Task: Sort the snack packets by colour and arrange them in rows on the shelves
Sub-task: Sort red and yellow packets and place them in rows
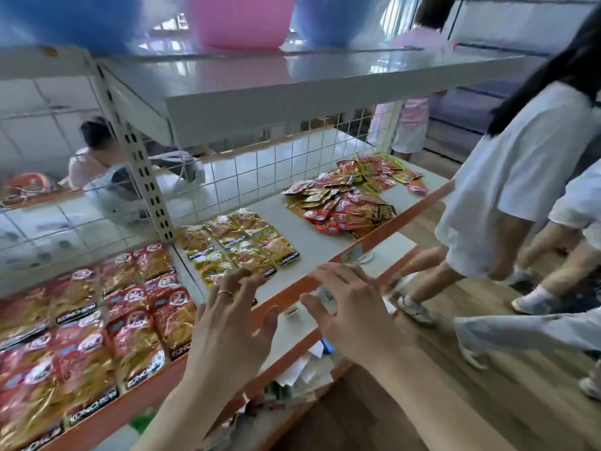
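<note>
Red snack packets (81,323) lie in rows on the left part of the shelf (320,245). Yellow packets (240,242) sit in a small block near the shelf's middle. A mixed heap of red and yellow packets (348,196) lies unsorted at the far right. My left hand (234,323) hovers with spread fingers over the front edge of the yellow block, holding nothing. My right hand (344,307) is spread open above the shelf's orange front rim, empty as well.
A wire grid (276,157) backs the shelf and an upper shelf board (292,89) hangs overhead. A lower shelf (299,369) holds papers and packets. People stand close at the right (507,190); another crouches behind the grid (97,151).
</note>
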